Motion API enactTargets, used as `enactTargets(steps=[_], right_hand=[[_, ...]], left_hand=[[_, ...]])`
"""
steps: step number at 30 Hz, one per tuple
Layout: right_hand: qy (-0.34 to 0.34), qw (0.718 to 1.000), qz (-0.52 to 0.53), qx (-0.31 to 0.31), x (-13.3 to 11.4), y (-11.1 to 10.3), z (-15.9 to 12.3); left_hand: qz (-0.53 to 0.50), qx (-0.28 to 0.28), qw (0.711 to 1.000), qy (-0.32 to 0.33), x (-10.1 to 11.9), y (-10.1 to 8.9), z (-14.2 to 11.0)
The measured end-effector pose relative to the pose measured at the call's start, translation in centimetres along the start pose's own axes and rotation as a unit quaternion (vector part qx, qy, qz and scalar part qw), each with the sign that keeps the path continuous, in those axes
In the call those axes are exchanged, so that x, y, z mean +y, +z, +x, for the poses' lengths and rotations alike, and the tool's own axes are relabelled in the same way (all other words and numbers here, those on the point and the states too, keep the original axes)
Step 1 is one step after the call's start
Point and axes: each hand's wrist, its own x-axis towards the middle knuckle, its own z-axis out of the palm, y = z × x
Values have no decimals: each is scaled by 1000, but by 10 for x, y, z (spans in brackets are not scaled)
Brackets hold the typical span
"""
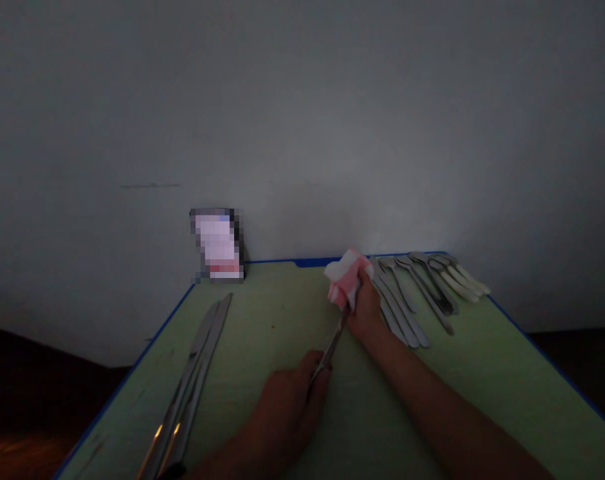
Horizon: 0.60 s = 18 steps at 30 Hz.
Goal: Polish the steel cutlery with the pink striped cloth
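My left hand [295, 400] is closed around the lower end of a metal knife [335, 339], which slants up and away over the table. At its far end, my right hand [367, 307] pinches a pink and white cloth [349, 277] wrapped about the metal, so that end is hidden. Left of my hands, two long knives [202, 363] lie side by side, their handles toward me. Just beyond my right hand is a row of metal cutlery [399, 317], with spoons and forks [425, 293] among it.
The pale green table [262, 320] has a blue edge and meets a grey wall [302, 133]. A blurred-out phone [218, 245] leans upright at the back left. Several pieces with pale handles [462, 283] lie at the far right. The light is dim.
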Motion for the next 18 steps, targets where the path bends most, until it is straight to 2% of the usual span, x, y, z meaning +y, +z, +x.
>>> enactTargets(steps=[2, 6, 8, 11, 15, 18], right_hand=[[18, 1000, -5, 2, -2, 1, -5], [-21, 982, -177, -60, -5, 2, -18], [-33, 971, -222, -79, -7, 2, -22], [-26, 980, -189, -60, -9, 2, -21], [13, 999, -39, -36, -9, 1, -11], [17, 999, -1, -28, -9, 0, -6]], left_hand=[[-98, 33, 995, -6, -1, -2, 1], [-217, 68, 973, -47, -7, 0, 6], [-250, 70, 964, -56, -8, 0, 8], [-272, 31, 961, -40, -6, -4, 5], [-241, -52, 967, 59, 0, -11, -2], [-209, -68, 972, 85, 2, -11, -4]])
